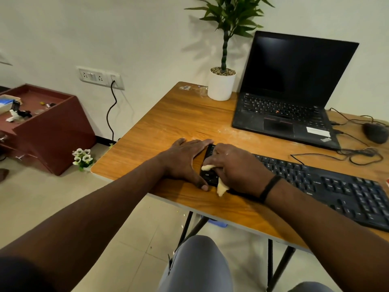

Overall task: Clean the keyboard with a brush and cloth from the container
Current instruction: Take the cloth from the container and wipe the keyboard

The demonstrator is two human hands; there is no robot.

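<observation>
A black keyboard [328, 186] lies along the near edge of the wooden table [179, 123]. My right hand [235, 165] rests on its left end and presses a pale yellow cloth [221, 187] onto the keys; bits of cloth stick out under the palm. My left hand [185, 161] lies flat against the keyboard's left edge, with fingers at its far corner and thumb at its near corner. No brush or container is plainly visible.
An open black laptop [290, 114] stands behind the keyboard, a potted plant [222, 83] to its left, a mouse [376, 132] and loose cables [357, 154] at right. A dark red cabinet [52, 131] with clutter stands on the floor at left.
</observation>
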